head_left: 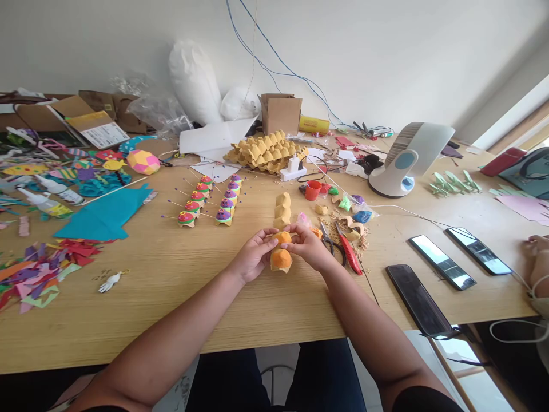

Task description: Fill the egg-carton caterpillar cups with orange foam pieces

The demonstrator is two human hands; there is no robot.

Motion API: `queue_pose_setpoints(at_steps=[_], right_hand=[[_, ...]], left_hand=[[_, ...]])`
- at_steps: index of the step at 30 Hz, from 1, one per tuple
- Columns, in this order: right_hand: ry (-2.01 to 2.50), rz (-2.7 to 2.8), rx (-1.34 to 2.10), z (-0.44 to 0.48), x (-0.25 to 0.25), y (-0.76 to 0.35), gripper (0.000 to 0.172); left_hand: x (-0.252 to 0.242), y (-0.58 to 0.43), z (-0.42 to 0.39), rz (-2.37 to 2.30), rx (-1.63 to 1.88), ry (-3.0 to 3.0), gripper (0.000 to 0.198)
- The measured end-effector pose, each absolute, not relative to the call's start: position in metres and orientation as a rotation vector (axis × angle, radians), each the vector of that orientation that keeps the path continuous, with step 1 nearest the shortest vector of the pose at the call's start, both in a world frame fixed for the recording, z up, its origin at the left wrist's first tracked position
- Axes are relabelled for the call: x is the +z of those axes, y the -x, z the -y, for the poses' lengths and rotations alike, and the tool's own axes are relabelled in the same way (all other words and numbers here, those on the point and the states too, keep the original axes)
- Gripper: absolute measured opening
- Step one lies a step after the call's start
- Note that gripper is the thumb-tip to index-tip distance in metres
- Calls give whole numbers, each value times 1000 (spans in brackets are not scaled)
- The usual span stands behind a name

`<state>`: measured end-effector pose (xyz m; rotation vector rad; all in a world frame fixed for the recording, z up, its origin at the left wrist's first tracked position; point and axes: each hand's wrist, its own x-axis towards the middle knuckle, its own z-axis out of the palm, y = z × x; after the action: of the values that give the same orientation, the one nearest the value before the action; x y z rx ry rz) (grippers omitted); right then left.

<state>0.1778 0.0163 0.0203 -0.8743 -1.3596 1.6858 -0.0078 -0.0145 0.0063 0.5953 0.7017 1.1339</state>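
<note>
A strip cut from a yellow egg carton point(282, 210) lies lengthwise in front of me, its far bumps bare. Orange modelling clay point(281, 260) covers the nearest bump, and more of it sits on the one behind. My left hand point(254, 253) grips the strip from the left, thumb and fingers bent round the second bump. From the right, my right hand point(307, 247) pinches the same bump, with its thumb against the orange clay. Beyond my left hand stand two decorated carton strips, one red and green point(195, 204), the other purple point(229, 200), with pins stuck in their sides.
Black-handled scissors point(333, 243) and a red utility knife point(349, 250) lie right of my hands. Behind are a red cup point(313, 190), stacked egg cartons point(263, 151) and a white fan point(412, 157). Several phones point(418, 297) lie right; another person's hand point(539, 252) rests there. Paper scraps point(43, 274) cover the left.
</note>
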Motion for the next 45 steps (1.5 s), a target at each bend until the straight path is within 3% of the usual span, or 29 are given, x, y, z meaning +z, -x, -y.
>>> queue_pose_setpoints(at_steps=[14, 20, 26, 31, 45], right_hand=[[680, 1100, 1919, -10, 25, -177, 47], [692, 1075, 1832, -11, 27, -177, 43], [681, 1166, 1806, -4, 22, -167, 55], [722, 1106, 1729, -5, 16, -159, 48], [757, 1054, 1755, -9, 11, -160, 50]], left_hand=[[11, 9, 17, -687, 1165, -639, 50], [13, 10, 17, -644, 1192, -615, 51], [12, 9, 16, -606, 1211, -604, 54], [9, 11, 14, -635, 1176, -624, 46], [5, 10, 12, -794, 1243, -755, 49]])
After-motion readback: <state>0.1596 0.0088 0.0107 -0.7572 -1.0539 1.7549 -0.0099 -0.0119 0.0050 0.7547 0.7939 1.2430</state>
